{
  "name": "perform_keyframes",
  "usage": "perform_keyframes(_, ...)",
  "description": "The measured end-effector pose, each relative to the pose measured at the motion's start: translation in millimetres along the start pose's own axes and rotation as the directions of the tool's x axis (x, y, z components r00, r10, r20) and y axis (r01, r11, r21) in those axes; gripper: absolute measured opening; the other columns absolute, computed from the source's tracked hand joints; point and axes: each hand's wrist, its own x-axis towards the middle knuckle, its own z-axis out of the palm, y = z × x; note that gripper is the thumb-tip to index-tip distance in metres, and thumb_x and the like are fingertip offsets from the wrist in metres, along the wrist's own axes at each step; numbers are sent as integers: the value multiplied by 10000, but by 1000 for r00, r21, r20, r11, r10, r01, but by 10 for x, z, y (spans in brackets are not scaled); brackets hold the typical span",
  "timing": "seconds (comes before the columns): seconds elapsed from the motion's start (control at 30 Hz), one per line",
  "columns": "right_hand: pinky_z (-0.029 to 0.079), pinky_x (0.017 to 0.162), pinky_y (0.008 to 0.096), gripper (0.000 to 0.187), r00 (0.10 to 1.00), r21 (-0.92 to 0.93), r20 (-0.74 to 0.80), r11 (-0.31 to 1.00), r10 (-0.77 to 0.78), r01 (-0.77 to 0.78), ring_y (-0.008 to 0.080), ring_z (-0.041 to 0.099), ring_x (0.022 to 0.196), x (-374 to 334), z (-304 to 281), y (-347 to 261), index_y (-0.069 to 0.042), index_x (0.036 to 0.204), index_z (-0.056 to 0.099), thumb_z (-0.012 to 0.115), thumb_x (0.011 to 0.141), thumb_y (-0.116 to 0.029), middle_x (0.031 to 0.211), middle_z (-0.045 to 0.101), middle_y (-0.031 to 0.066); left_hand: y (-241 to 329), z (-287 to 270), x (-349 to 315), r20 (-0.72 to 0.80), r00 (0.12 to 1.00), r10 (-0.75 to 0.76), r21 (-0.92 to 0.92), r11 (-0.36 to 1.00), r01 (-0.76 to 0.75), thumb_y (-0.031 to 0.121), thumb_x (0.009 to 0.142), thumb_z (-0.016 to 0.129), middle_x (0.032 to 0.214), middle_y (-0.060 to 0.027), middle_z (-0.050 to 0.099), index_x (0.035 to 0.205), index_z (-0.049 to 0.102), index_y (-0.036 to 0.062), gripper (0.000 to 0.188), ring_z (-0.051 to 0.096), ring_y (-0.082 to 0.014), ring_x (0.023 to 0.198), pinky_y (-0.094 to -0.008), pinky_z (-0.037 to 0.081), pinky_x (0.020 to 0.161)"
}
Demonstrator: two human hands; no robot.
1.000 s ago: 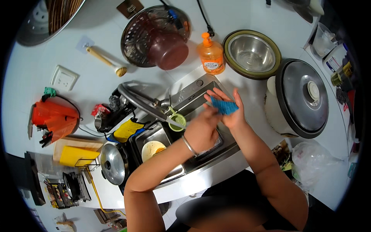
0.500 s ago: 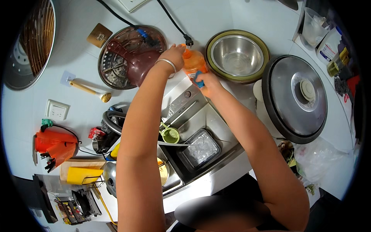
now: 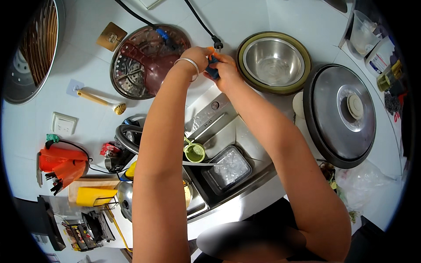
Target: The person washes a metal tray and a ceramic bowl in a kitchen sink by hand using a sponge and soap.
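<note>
The sponge (image 3: 212, 71) is left of the bowl (image 3: 274, 63).

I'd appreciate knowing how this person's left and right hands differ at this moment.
The left hand has a silver-coloured bangle at its wrist; the right hand shows none. The right hand holds a dark blue pad, while the left hand is just left of that pad. Both are bare and close together, beyond the sink.

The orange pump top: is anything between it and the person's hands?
Nothing visible blocks the left hand from the orange pump top; they appear to touch. The right hand holds the blue cloth just below it in view.
</note>
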Motion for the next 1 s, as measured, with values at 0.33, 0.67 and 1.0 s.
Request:
perform_keyframes(0.33,537,746,459,331,979,34,200,998,37,-45,297,573,903,139,-8,-79,-37,1062,548,439,772,81,1037,541,118,-269,154,132,-110,992,55,13,998,-53,141,767,562,1002,-137,641,1079,620,134,318,611,-301,944,-358,480,815)
perform_keyframes(0.67,481,616,211,263,941,-584,316,806,118,95,159,585,814,-187,-1159,906,-46,1112,555,527,862,-124,1074,583,121,602,1124,-2050,-682,668,299,-136,845,-517,-13,636,535,932,-150,609,1002,604,42,377,568,-356,818,-438,455,745)
perform_keyframes(1.0,586,651,443,315,602,-533,-361,372,712,-760,399,613,874,-1329,-2088,2371,42,1094,428,517,798,100,1028,563,223,-736,2997,-4449,221,579,-785,-973,-140,182,78,803,530,809,-73,646,960,609,48,178,618,-178,679,-283,500,597)
